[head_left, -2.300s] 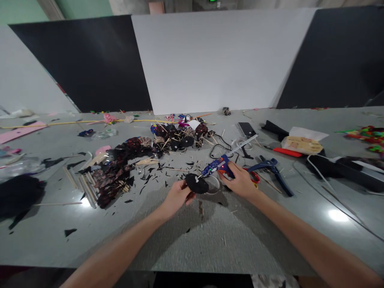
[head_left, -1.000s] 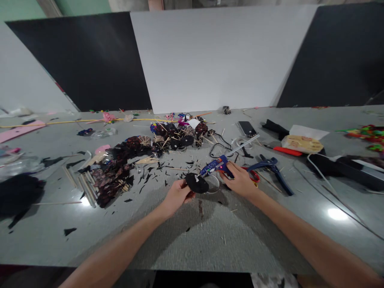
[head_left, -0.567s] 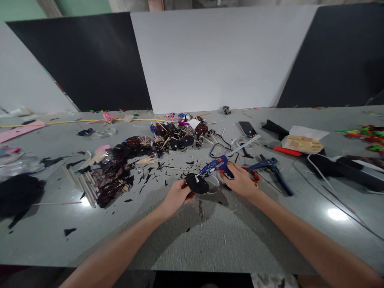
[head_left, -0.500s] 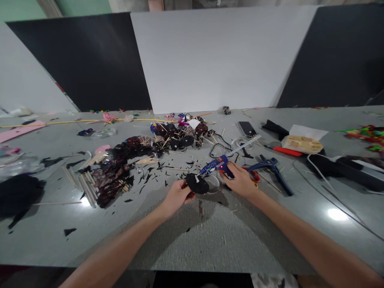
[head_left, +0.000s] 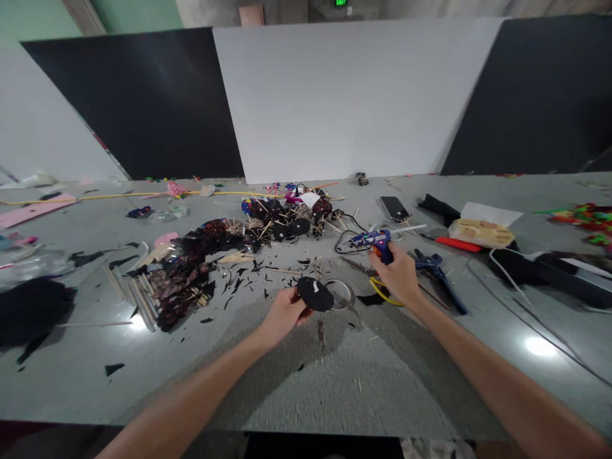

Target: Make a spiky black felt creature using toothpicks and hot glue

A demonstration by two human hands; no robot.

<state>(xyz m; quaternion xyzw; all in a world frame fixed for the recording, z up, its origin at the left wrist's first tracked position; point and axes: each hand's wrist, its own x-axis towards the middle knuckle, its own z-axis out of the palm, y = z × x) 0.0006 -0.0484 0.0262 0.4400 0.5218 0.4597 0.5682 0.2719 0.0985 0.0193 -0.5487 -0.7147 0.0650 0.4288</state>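
Between the fingers and thumb of my left hand [head_left: 285, 312] is a round black disc [head_left: 313, 294], tilted, with a small white blob near its middle. My right hand [head_left: 396, 271] is wrapped around the handle of a blue glue gun [head_left: 375, 240], whose nozzle points left and whose clear glue stick juts out behind. Beside the disc, a clear ring [head_left: 351, 296] lies on the table. Scissors with a yellow and red handle [head_left: 382, 292] rest below my right hand, and blue pliers [head_left: 444, 284] lie to its right.
A long heap of dark crumpled pieces and stick wheels [head_left: 191, 255] fills the left middle of the table [head_left: 306, 382]. A phone [head_left: 394, 208], a red-handled cutter [head_left: 458, 243] and a yellow packet [head_left: 480, 233] are at the right. Black scraps are scattered about.
My right hand has drawn the glue gun away from the black disc, up and to the right. The scissors now show more. My left hand keeps the disc in nearly the same place.
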